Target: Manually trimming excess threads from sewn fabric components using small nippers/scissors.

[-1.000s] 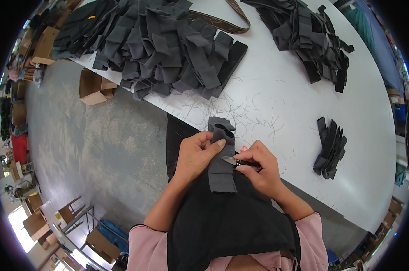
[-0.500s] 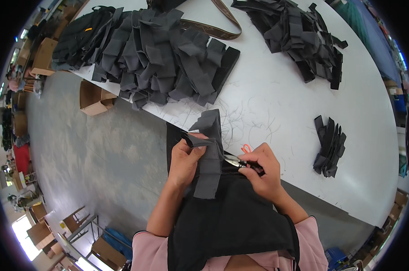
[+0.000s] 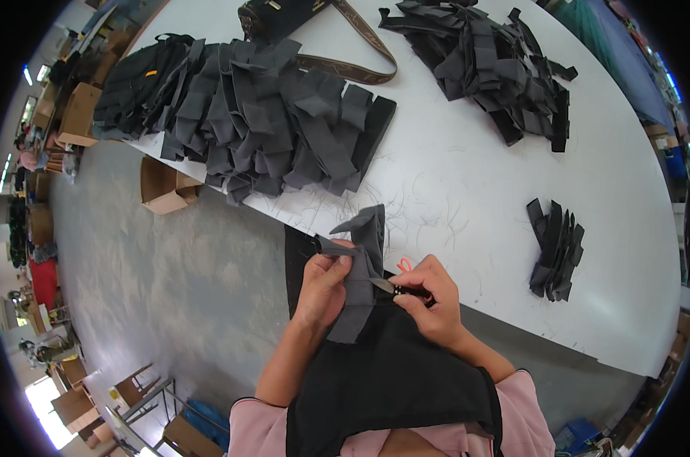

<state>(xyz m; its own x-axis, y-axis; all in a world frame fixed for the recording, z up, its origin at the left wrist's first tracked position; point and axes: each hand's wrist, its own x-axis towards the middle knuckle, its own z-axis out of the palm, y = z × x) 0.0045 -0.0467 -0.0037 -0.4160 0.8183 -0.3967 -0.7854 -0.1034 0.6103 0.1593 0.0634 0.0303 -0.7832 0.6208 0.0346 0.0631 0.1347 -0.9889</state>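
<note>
A dark grey fabric strip [image 3: 357,298] with folded flaps is pinched between the thumb and fingers of my left hand [image 3: 323,288]. Its upper end rises over the table's edge, and the lower end hangs against my black apron [image 3: 390,373]. Closed round a pair of thread snips [image 3: 383,285] is my right hand [image 3: 435,301]. The metal blades point left and meet the right edge of the fabric; whether they touch a thread is too small to tell. An orange loop [image 3: 404,264] shows just above my right hand.
Loose thread ends lie on the white table [image 3: 482,198]. A large pile of grey fabric pieces [image 3: 261,114] is at the far left, another pile [image 3: 489,68] at the far right, a small bundle [image 3: 556,251] nearer right. A patterned strap [image 3: 360,72] and cardboard box [image 3: 166,186] are beyond.
The view has shifted slightly. The fabric's upper end has bent over to the left, and the snips' blades have moved down and left along the fabric. Both hands keep their hold.
</note>
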